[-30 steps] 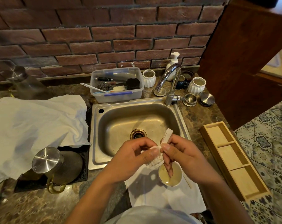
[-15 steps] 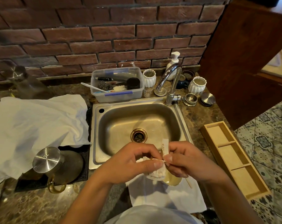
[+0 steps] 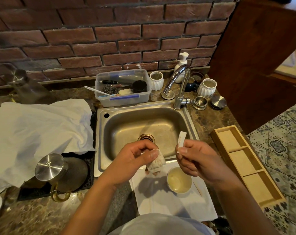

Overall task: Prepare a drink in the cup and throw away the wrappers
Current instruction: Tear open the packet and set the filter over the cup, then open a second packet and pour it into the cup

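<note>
On the left of the tabletop a steel kettle stands below a white cloth. In front of the sink, the left hand pinches a tea bag between curled fingers, hanging above the white napkin. Just right, the cup of pale liquid sits on that napkin, and the right hand pinches the small paper wrapper upright above it.

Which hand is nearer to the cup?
Right. The right hand, pinching a paper tag, sits just above the cup, overlapping its rim. The left hand, holding the tea bag, is off to the cup's left.
</note>
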